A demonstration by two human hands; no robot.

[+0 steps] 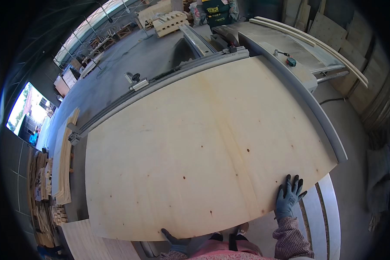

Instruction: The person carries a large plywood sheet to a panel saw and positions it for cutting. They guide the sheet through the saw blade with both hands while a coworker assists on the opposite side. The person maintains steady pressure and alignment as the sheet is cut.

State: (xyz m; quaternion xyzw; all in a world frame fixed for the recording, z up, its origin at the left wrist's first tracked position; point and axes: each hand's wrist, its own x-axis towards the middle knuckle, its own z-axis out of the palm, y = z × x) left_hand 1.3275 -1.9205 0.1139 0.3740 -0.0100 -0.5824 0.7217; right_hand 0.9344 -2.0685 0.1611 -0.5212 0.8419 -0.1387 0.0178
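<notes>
Resting gloved hands at the near edge of a broad, pale, knot-flecked wooden panel [195, 151]

Your right hand [289, 196], in a grey-blue glove with dark fingertips, lies flat on the panel toward its near right corner, fingers spread and gripping nothing. Your left hand [176, 241], gloved likewise, meets the near edge; whether its fingers curl underneath is hidden, so I cannot tell if it grasps.

The panel lies in front of you, its far edge along a long grey metal rail [195, 66], its right edge beside a raised grey metal bar [313, 104]. The step in hand seems to be settling it against these guides; the next move probably calls for even pressure from both hands, so it doesn't twist.

The near edge comes close to your body, leaving little room to draw back. Silvery metal slats [327, 208] lie beyond it near your right hand. To the left, a stack of long pale boards [64, 173] and a pale wooden sheet [91, 242] make swinging that way look tight. Past the bar, a grey table [264, 37] stretches away, a small green-and-black tape measure [291, 62] near it. Mind the co-worker [216, 15] in dark clothing beyond the rail.
</notes>
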